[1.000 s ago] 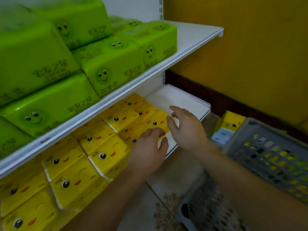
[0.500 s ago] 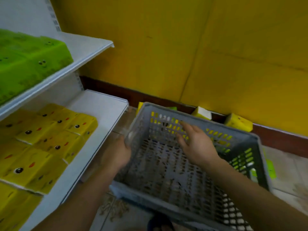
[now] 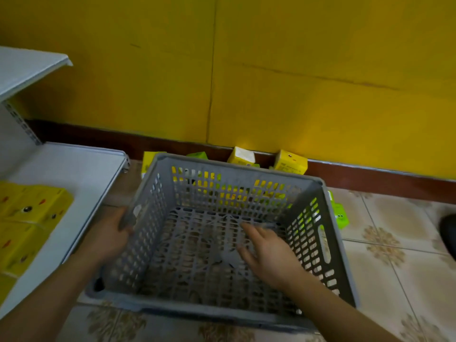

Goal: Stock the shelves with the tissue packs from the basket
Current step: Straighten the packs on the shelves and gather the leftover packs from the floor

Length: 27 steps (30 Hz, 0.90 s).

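Both hands at the grey basket (image 3: pixel 237 174): left (image 3: pixel 111 239) grips its side rim, right (image 3: pixel 267 255) spread, fingers apart, inside

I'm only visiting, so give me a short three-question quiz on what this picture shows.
1. True or false: the basket holds tissue packs.
2. The left hand grips the basket's: A) left wall B) far rim C) base
3. Fill in: the yellow pack by the wall lies on the ____.

Key: 1 false, it looks empty, and the right hand reaches inside holding nothing. 2 A. 3 floor.
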Each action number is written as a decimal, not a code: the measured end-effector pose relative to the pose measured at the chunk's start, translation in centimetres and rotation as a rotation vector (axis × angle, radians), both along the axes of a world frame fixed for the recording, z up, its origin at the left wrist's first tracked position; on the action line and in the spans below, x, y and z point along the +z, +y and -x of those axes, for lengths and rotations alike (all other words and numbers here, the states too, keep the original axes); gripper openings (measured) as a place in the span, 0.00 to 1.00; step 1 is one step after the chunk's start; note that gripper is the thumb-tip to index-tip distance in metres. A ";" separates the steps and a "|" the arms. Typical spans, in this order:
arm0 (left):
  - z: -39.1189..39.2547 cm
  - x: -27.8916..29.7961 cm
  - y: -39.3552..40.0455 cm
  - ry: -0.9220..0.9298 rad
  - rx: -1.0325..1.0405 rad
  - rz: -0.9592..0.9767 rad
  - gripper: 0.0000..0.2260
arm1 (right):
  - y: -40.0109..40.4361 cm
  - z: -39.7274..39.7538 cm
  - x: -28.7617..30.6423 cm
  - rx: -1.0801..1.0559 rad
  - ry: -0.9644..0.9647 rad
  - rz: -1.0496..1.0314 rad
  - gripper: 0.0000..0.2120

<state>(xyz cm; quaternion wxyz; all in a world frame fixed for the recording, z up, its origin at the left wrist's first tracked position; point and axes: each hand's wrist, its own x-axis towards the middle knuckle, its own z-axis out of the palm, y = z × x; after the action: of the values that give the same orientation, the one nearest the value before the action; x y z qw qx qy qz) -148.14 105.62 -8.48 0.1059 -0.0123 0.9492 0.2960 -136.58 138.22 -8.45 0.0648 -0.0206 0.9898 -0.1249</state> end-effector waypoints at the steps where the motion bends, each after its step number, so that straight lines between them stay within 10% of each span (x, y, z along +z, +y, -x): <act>1: -0.2 0.0 0.0 -0.001 -0.008 -0.005 0.18 | -0.1 -0.2 0.0 0.015 0.035 -0.007 0.27; 5: -1.0 0.2 -0.3 0.006 -0.007 0.013 0.15 | 3.0 -0.6 0.4 -0.205 0.340 -0.183 0.19; 8: -1.1 -0.3 -0.2 0.017 0.017 0.053 0.19 | 7.3 -0.6 0.7 -0.365 0.208 -0.347 0.27; 27: -10.1 -1.1 6.7 0.045 0.554 0.538 0.37 | 10.3 14.9 -0.6 0.214 0.066 -0.359 0.33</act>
<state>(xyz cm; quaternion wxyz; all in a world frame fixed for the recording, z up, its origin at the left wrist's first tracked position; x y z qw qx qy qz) -138.05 112.32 -9.58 -0.0060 -0.2892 0.9557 0.0539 -151.49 148.48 -9.01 0.0476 -0.1177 0.9900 0.0618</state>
